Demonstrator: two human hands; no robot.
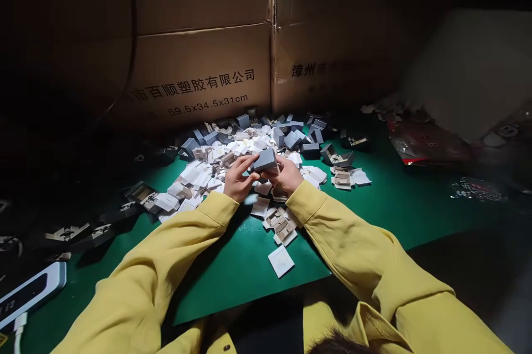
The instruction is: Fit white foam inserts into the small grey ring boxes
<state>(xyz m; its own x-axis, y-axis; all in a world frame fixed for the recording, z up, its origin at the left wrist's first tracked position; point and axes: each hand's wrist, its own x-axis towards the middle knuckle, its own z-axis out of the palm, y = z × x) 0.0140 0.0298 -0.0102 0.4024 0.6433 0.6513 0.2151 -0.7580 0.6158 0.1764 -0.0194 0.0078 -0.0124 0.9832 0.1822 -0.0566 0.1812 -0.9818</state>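
Observation:
Between my two hands is a small dark grey-blue box point(265, 160), held just above the pile. My left hand point(240, 178) grips its left side with thumb and fingers. On its right side my right hand point(286, 174) has closed around it, the fingers partly hidden behind the box. Beneath and behind lies a heap of white and beige folded card pieces point(203, 174). Several more small grey-blue boxes point(293, 138) lie along the heap's far edge. Nearer to me a flat white square piece point(281, 261) rests on the table.
The green table point(224, 276) ends at a front edge close to my body. Large cardboard cartons point(199, 60) stand behind the heap. Opened boxes point(143, 194) lie at left, near a white device with a cable point(33, 293). A red plastic packet point(428, 143) lies at right.

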